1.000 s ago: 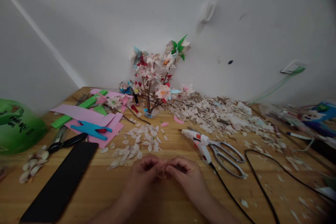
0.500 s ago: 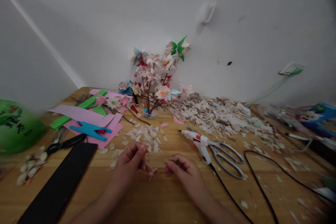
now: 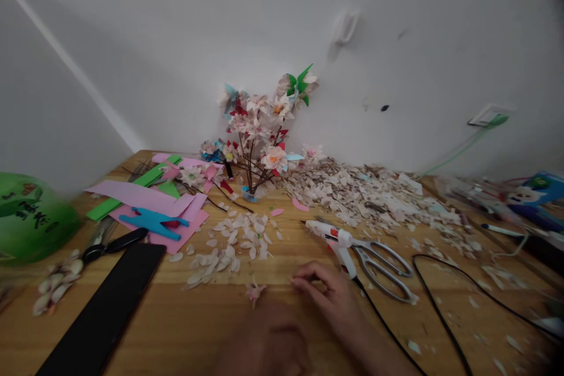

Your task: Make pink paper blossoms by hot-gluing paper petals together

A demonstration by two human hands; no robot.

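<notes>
A small pinkish paper flower (image 3: 255, 292) lies on the wooden table (image 3: 176, 317) in front of me. My left hand (image 3: 268, 341) is low at the frame's bottom, blurred by motion, just behind the flower; its fingers do not show. My right hand (image 3: 324, 289) rests on the table to the flower's right, fingers curled together in a loose pinch with nothing visible in them. A white glue gun (image 3: 333, 239) lies just beyond my right hand, its black cord (image 3: 383, 323) running past my wrist.
Silver scissors (image 3: 381, 264) lie right of the glue gun. Loose white petals (image 3: 229, 241), pink, green and blue paper (image 3: 150, 208), a black flat slab (image 3: 106, 308), a paper-flower bouquet (image 3: 264, 129), a heap of scraps (image 3: 370, 191) and a green round object (image 3: 30, 214) surround them.
My left hand let go of the small flower, now lying on the table, and pulled back toward me. My right hand shifted slightly right, toward the glue gun.
</notes>
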